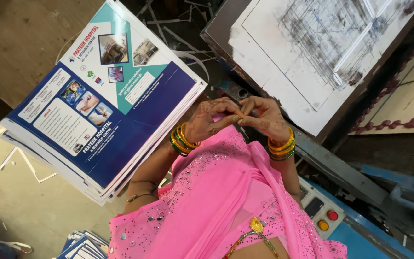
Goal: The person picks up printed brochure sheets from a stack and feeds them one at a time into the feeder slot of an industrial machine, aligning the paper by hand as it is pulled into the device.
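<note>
Blue-and-white printed sheets (pixel 104 103) stacked on my desk, just left of my hands | left hand (pixel 209 120) and right hand (pixel 264 117) empty, fingertips pinched together | scuffed white machine plate (pixel 312 52) ahead | paper trimmings on floor (pixel 29 201)

Glossy printed paper sheets (pixel 104 91) at nine o'clock; scratched matt white board (pixel 312 52) at one o'clock; sequinned pink cloth (pixel 216 201); shiny bangles (pixel 184 139).

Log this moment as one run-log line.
left hand: fingertips meeting right hand, empty | beside: printed sheet stack | ahead: scuffed white platen
</note>
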